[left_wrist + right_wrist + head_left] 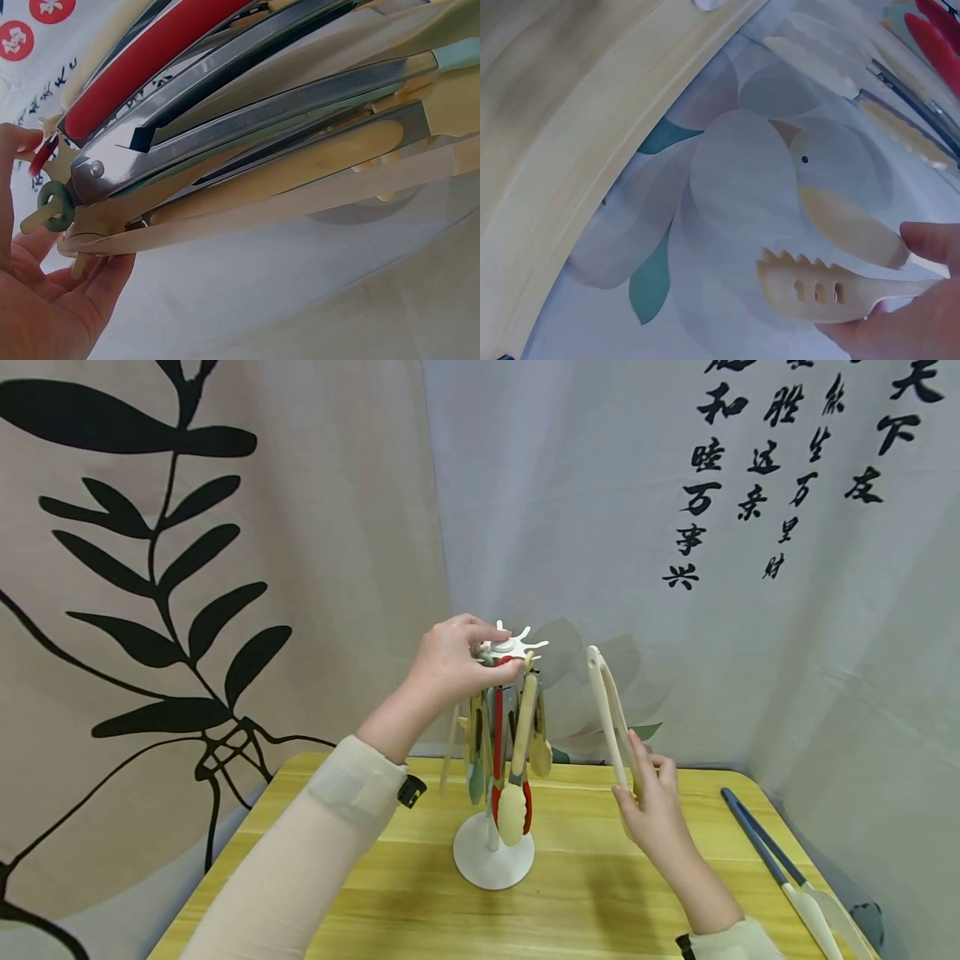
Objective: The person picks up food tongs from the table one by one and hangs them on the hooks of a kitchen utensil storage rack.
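At the table's middle stands a white utensil rack [491,856] with a round base and curved hooks on top. My left hand [468,656] grips that hooked top between thumb and fingers. Several tongs and utensils hang below it, among them cream-headed tongs [513,810] and red-handled tongs [142,75]. To the right of the rack, my right hand [660,806] holds beige tongs [606,710] upright, hinge end up. Close to my right fingers, the right wrist view shows their toothed, slotted head [806,289] and a smooth spoon-like head [855,225], spread apart.
Long tongs with blue handles and whitish ends [780,860] lie along the right edge of the wooden table [382,893]. A pale curtain [555,485] with black leaves and writing hangs just behind the table.
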Tool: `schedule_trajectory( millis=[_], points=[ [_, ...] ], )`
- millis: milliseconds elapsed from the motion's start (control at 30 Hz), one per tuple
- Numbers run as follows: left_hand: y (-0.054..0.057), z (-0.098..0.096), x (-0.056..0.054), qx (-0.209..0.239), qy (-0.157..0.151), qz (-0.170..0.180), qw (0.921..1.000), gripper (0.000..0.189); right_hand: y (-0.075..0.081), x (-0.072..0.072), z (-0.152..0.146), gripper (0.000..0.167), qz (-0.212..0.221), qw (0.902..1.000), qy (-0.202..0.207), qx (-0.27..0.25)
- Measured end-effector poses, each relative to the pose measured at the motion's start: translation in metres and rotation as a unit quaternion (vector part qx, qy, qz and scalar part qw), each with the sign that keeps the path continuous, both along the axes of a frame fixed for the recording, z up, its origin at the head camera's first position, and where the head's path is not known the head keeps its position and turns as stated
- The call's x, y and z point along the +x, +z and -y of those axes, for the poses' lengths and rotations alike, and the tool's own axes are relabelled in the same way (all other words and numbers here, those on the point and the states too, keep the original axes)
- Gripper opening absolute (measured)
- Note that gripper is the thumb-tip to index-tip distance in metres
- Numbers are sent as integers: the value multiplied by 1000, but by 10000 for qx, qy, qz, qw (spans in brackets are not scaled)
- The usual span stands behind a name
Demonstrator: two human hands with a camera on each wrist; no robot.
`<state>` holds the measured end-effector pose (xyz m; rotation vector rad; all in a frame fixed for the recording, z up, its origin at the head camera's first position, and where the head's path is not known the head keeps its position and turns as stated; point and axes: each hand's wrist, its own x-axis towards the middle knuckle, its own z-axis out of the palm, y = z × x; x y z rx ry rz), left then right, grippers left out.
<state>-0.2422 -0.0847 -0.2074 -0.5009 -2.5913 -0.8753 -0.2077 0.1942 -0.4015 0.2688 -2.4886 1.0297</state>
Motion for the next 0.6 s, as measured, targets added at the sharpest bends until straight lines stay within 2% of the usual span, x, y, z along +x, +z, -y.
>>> schedule_trajectory(
  millis=[600],
  points=[
    [0,0,-2,79,-69,75,9999,41,11,0,30,87,-560,9977,220,-325]
  ],
)
